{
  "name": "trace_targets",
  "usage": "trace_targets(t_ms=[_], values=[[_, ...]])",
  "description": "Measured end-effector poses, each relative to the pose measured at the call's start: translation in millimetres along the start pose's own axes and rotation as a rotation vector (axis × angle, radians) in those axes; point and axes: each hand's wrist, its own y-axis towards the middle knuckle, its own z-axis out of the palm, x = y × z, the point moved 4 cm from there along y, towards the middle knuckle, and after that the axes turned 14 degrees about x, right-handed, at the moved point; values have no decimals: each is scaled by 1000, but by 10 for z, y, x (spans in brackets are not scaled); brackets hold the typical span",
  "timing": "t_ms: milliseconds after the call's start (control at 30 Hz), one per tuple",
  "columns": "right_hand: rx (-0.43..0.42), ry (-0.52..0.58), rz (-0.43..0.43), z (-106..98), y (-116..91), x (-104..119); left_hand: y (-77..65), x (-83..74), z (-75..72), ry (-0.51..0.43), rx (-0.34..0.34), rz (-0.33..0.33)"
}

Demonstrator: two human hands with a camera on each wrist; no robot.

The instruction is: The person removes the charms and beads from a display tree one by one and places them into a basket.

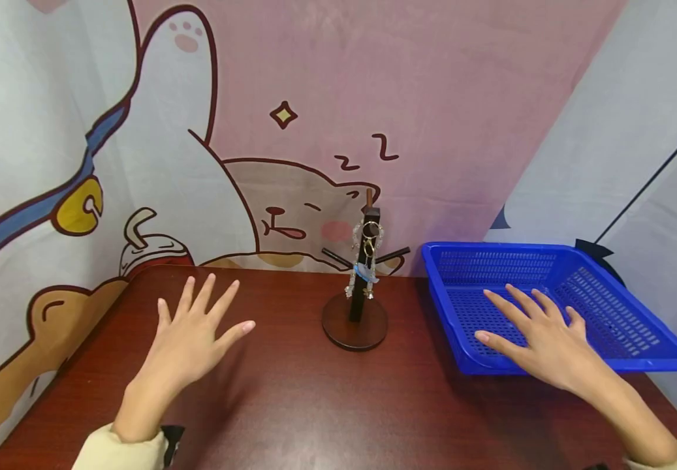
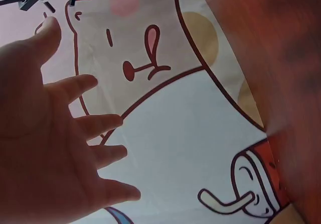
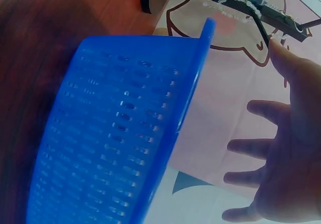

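Observation:
My left hand (image 1: pixel 188 339) hovers over the left part of the table with its fingers spread, holding nothing. Spread in the same way, my right hand (image 1: pixel 550 339) is above the near left part of a blue plastic basket (image 1: pixel 444 313) and grips nothing. Between the hands, toward the back, stands a dark wooden stand (image 1: pixel 357 326) with a round base and short side pegs. A beaded strand with a gold-coloured clasp and a light blue charm (image 1: pixel 365 271) hangs on its post. In the right wrist view the basket's perforated side (image 3: pixel 120 128) lies beside the right hand (image 3: pixel 291 148).
The reddish-brown wooden table (image 1: pixel 291 405) meets a cloth backdrop (image 1: pixel 461 117) printed with cartoon animals along its back edge. The basket takes up the table's right side, its rim standing above the tabletop.

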Motion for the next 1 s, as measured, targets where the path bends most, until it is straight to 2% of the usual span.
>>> trace_targets(t_ms=[200, 300, 467, 600, 733, 1000], values=[[-22, 70, -63, -83, 44, 88, 131, -73, -30, -102, -22, 63], [0, 138, -91, -118, 75, 129, 219, -109, -13, -163, -29, 92], [51, 227, -115, -170, 111, 212, 416, -189, 50, -290, -6, 169], [44, 268, -152, -177, 134, 289, 583, -286, 95, -381, -18, 234], [36, 293, -191, -152, 166, 355, 741, -401, 130, -467, -23, 263], [85, 319, -255, -92, 185, 474, 993, -613, 126, -582, 5, 250]])
